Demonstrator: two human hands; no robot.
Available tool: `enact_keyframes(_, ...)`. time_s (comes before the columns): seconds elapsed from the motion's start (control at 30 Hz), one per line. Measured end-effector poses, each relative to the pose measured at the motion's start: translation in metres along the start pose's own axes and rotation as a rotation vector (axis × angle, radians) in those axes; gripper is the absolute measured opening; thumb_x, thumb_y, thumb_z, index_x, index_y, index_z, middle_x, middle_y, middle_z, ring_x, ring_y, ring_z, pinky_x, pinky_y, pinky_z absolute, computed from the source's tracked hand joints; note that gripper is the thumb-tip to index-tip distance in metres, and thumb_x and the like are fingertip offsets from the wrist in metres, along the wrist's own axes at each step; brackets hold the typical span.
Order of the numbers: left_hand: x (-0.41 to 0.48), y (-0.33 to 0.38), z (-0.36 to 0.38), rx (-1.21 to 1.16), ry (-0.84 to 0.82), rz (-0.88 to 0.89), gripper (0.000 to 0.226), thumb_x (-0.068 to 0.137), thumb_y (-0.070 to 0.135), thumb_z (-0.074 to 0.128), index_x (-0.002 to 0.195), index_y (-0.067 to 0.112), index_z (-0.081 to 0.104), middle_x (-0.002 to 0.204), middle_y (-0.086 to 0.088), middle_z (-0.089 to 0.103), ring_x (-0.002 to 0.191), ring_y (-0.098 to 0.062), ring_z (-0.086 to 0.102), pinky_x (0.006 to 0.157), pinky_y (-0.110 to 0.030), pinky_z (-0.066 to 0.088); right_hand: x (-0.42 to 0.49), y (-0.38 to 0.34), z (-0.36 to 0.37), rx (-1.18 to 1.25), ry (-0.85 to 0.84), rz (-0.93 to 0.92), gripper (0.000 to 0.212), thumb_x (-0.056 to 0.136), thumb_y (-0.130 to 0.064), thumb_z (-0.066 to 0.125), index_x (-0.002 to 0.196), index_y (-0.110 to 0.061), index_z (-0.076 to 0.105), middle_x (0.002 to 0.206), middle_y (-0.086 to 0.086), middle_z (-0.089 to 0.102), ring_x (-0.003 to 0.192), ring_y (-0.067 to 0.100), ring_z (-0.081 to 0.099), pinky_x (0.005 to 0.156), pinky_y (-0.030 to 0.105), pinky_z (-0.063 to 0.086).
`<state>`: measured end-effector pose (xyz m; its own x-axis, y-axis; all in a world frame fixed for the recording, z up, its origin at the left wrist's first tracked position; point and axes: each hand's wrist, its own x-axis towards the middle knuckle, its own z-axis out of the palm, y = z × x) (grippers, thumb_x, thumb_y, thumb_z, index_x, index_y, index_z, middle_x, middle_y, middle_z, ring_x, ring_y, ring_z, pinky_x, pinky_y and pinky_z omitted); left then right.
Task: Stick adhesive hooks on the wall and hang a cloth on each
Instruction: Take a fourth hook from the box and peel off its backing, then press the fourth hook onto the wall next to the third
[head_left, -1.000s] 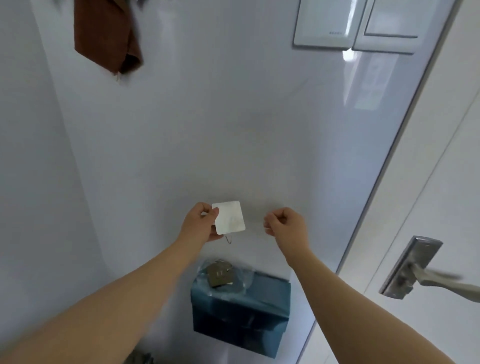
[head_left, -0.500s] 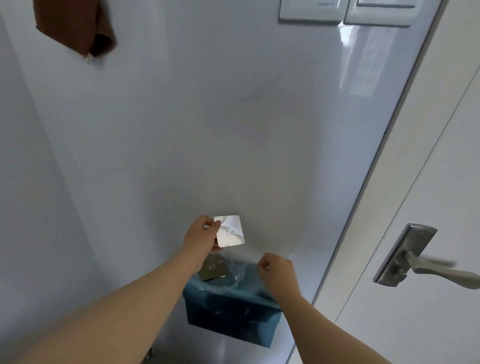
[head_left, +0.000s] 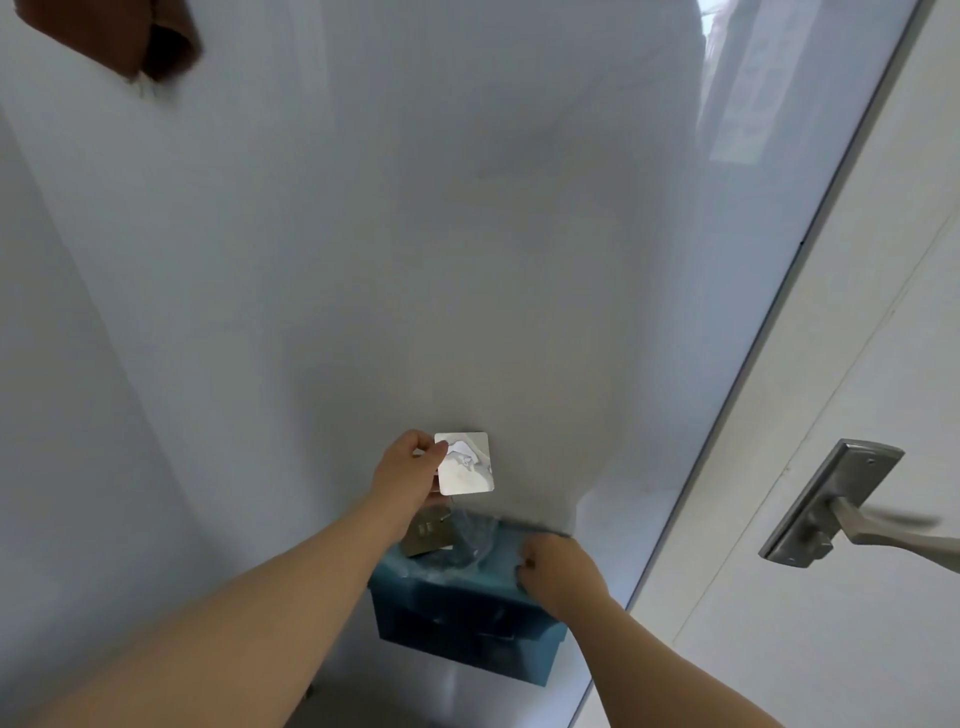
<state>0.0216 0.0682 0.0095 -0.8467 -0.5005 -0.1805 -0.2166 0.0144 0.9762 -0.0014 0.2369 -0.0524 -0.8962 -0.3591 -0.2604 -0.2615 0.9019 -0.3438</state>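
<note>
Hands are apart. Left hand (head_left: 409, 467) pinches the hook pad (head_left: 464, 463) by its left edge, close before the wall (head_left: 467, 234). Right hand (head_left: 560, 570) has dropped from beside the pad to the box (head_left: 467, 629) top, fingers curled; contents not discernible. Pad face, matte a second ago, now reads glossy: backing judged removed, ready to press on. Cloth (head_left: 130, 41) hangs far left.

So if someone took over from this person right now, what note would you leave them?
Left hand pinches a square adhesive hook by its edge in front of the wall. Right hand is curled over the teal box; whether it holds anything is unclear. What looks like a spare hook lies on that box. Done: a brown cloth hangs top left. Left: press this hook on the wall, hang a cloth on it.
</note>
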Motion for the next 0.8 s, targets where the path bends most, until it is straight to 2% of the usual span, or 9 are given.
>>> enact_keyframes(0.07, 0.001, 0.002, -0.001, -0.004, -0.004, 0.01, 0.021, 0.095, 0.016, 0.05, 0.075, 0.016, 0.046, 0.084, -0.004, 0.056, 0.071, -0.019, 0.06, 0.07, -0.037, 0.055, 0.001, -0.004, -0.008, 0.093, 0.088, 0.006, 0.026, 0.093, -0.019, 0.04, 0.11, -0.012, 0.059, 0.113, 0.011, 0.062, 0.1, 0.028, 0.058, 0.088, 0.032, 0.046)
enact_keyframes(0.13, 0.0, 0.006, -0.003, 0.007, -0.022, 0.018, 0.02, 0.095, 0.017, 0.05, 0.075, 0.015, 0.046, 0.091, -0.008, 0.058, 0.079, -0.025, 0.063, 0.073, -0.041, 0.055, 0.001, -0.011, -0.021, 0.249, 0.176, 0.003, 0.025, 0.095, -0.018, 0.039, 0.108, -0.013, 0.06, 0.107, 0.01, 0.063, 0.088, 0.024, 0.056, 0.079, 0.028, 0.046)
enact_keyframes(0.23, -0.003, 0.018, -0.01, 0.022, -0.049, 0.063, 0.018, 0.096, 0.018, 0.05, 0.079, 0.015, 0.046, 0.104, -0.013, 0.059, 0.091, -0.03, 0.063, 0.075, -0.037, 0.056, 0.004, -0.028, -0.045, 0.464, 0.274, -0.025, 0.023, 0.093, -0.013, 0.044, 0.106, -0.01, 0.063, 0.1, 0.01, 0.066, 0.083, 0.021, 0.055, 0.075, 0.025, 0.044)
enact_keyframes(0.33, -0.005, 0.041, -0.021, 0.007, -0.073, 0.154, 0.018, 0.095, 0.017, 0.051, 0.078, 0.015, 0.047, 0.091, -0.008, 0.06, 0.076, -0.02, 0.062, 0.07, -0.031, 0.055, 0.008, -0.052, -0.076, 0.681, 0.329, -0.066, 0.019, 0.093, -0.012, 0.047, 0.099, -0.01, 0.065, 0.087, 0.006, 0.066, 0.077, 0.021, 0.057, 0.075, 0.03, 0.05)
enact_keyframes(0.43, -0.01, 0.075, -0.041, -0.039, -0.086, 0.271, 0.017, 0.093, 0.017, 0.054, 0.077, 0.014, 0.051, 0.082, -0.006, 0.06, 0.069, -0.015, 0.062, 0.063, -0.024, 0.055, 0.007, -0.076, -0.113, 0.893, 0.345, -0.147, 0.015, 0.092, -0.009, 0.05, 0.083, -0.013, 0.062, 0.066, 0.001, 0.059, 0.054, 0.013, 0.045, 0.052, 0.022, 0.04)
enact_keyframes(0.53, -0.015, 0.115, -0.06, -0.105, -0.075, 0.359, 0.016, 0.091, 0.017, 0.057, 0.076, 0.015, 0.054, 0.078, -0.003, 0.061, 0.062, -0.01, 0.063, 0.059, -0.018, 0.056, 0.002, -0.098, -0.152, 1.059, 0.345, -0.244, 0.018, 0.091, -0.007, 0.053, 0.076, -0.015, 0.061, 0.058, 0.003, 0.054, 0.038, 0.009, 0.037, 0.037, 0.017, 0.031)
enact_keyframes(0.6, -0.019, 0.144, -0.072, -0.171, -0.08, 0.395, 0.017, 0.091, 0.018, 0.058, 0.074, 0.016, 0.054, 0.074, 0.0, 0.06, 0.06, -0.009, 0.064, 0.06, -0.018, 0.056, -0.004, -0.113, -0.178, 1.137, 0.322, -0.311, 0.015, 0.091, -0.009, 0.055, 0.079, -0.014, 0.061, 0.059, 0.003, 0.053, 0.039, 0.008, 0.035, 0.037, 0.016, 0.029)
enact_keyframes(0.7, -0.023, 0.182, -0.086, -0.259, -0.156, 0.418, 0.019, 0.091, 0.022, 0.057, 0.073, 0.018, 0.052, 0.077, 0.002, 0.063, 0.066, -0.011, 0.063, 0.073, -0.027, 0.053, -0.01, -0.134, -0.213, 1.192, 0.268, -0.406, 0.013, 0.092, -0.011, 0.056, 0.081, -0.016, 0.062, 0.065, 0.001, 0.052, 0.049, 0.011, 0.035, 0.045, 0.021, 0.03)
enact_keyframes(0.8, -0.027, 0.215, -0.095, -0.317, -0.246, 0.444, 0.024, 0.092, 0.025, 0.054, 0.07, 0.018, 0.049, 0.067, 0.007, 0.065, 0.059, -0.007, 0.064, 0.063, -0.023, 0.055, -0.015, -0.158, -0.244, 1.191, 0.214, -0.532, 0.012, 0.091, -0.013, 0.056, 0.084, -0.018, 0.064, 0.069, -0.001, 0.053, 0.052, 0.01, 0.035, 0.051, 0.022, 0.033)
